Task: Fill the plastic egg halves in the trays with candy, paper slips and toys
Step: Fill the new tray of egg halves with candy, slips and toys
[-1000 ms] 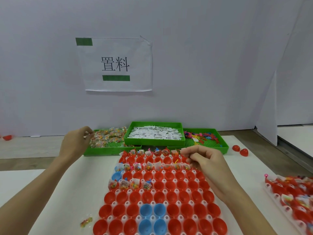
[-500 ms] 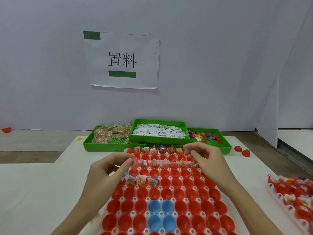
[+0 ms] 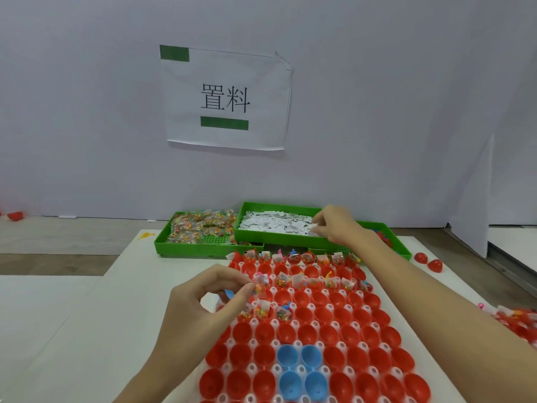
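A white tray of red and a few blue egg halves lies in front of me; its far rows hold candy, slips and toys, the near rows are empty. My left hand hovers over the tray's left side and pinches a small candy packet between thumb and fingertips. My right hand reaches into the middle green bin of white paper slips, its fingertips curled down onto the slips.
A green bin of candy packets stands at the left, a green bin of toys at the right, partly behind my arm. Two loose red halves lie further right. A second filled tray shows at the right edge.
My right hand left the tray and reached forward into the slip bin. My left hand came back from the candy bin and stays over the tray's left side with a packet.
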`<state>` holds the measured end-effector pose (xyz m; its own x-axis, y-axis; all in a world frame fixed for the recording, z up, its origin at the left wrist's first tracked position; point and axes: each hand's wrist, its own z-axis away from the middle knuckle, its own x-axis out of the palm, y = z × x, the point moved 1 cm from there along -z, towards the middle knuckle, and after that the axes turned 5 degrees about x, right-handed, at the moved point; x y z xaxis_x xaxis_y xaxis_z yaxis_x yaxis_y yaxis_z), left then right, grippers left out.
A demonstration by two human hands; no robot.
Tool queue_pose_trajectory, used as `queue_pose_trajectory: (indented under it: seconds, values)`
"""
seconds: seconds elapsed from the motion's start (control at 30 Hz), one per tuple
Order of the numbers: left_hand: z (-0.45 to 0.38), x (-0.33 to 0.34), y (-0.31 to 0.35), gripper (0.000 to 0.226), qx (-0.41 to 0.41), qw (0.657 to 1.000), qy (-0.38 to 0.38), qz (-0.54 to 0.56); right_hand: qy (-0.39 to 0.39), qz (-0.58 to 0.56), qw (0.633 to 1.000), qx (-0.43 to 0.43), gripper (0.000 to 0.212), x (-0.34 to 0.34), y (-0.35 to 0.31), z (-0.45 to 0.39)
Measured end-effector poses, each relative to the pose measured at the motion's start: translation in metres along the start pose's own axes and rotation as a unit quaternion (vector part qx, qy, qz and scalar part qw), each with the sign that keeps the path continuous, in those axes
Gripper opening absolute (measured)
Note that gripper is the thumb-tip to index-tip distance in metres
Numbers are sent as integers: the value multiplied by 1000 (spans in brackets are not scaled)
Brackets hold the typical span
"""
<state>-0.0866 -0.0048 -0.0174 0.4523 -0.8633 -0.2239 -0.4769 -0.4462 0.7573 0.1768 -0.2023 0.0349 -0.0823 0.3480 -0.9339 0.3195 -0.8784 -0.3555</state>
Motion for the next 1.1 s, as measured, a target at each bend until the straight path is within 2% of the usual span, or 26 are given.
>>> queue_pose_trajectory:
  seconds: [0.1, 0.37, 0.5, 0.6, 0.7, 0.77, 0.83, 1.03, 1.1]
  values:
    - [0, 0, -1, 12, 0, 1000, 3, -5, -20, 26, 999, 12, 32, 3, 1, -10]
    - [3, 3, -7, 15, -14, 1000, -9, -14, -7, -12, 1000, 17, 25, 2, 8, -15]
    - [4, 3, -9, 19, -18, 999, -9, -26, 43, -60, 997, -2, 21, 0, 14, -9]
    - [5, 4, -8, 19, -23, 999, -12, -28, 67, -130, 989, -1, 26, 0, 18, 1]
    - [4, 5, -6, 15, -28, 999, -23, -19, 121, -171, 978, -19, 15, -6, 14, 15]
    - [4, 5, -4, 13, -31, 999, -29, -11, 144, -198, 969, -35, 16, -11, 5, 29]
    - [3, 5, -2, 12, -29, 999, -29, -11, 114, -223, 967, -55, 16, -15, -8, 52]
    - [6, 11, 2, 10, -12, 999, -33, -8, -92, -274, 943, -163, 9, -1, -49, 130]
    - [6, 12, 4, 11, 4, 999, -35, 6, -121, -273, 939, -174, 9, 7, -57, 148]
